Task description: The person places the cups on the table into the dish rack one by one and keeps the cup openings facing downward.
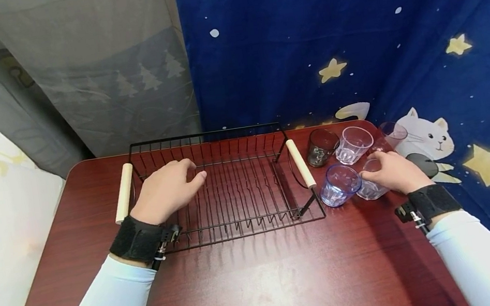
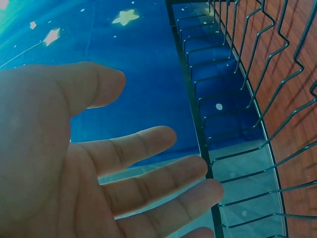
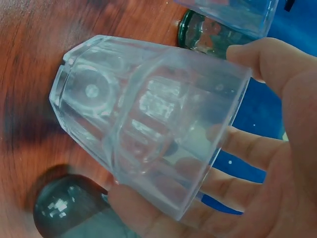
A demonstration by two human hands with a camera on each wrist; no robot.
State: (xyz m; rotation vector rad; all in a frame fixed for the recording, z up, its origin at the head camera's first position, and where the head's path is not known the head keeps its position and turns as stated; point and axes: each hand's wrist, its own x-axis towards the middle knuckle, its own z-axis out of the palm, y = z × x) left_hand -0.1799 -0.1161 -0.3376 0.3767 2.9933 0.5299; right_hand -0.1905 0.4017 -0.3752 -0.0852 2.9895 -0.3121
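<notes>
My right hand (image 1: 395, 171) grips a clear faceted cup (image 3: 148, 114) near its rim, thumb on one side and fingers on the other. Beside that cup stands a blue-tinted cup (image 1: 340, 185). Just behind are a dark grey cup (image 1: 322, 147), a clear cup with a pale pink rim (image 1: 354, 145) and a reddish cup (image 1: 394, 133), partly hidden by the hand. Over the left part of a black wire dish rack (image 1: 246, 226) hovers my left hand (image 1: 167, 190), fingers spread and loosely bent, holding nothing.
Pale wooden handles (image 1: 300, 163) stick up at both ends of the rack. A dark rounded thing (image 3: 69, 208) lies beside the gripped cup in the right wrist view. Curtains (image 1: 269, 55) hang along the back edge of the reddish-brown table (image 1: 264, 286).
</notes>
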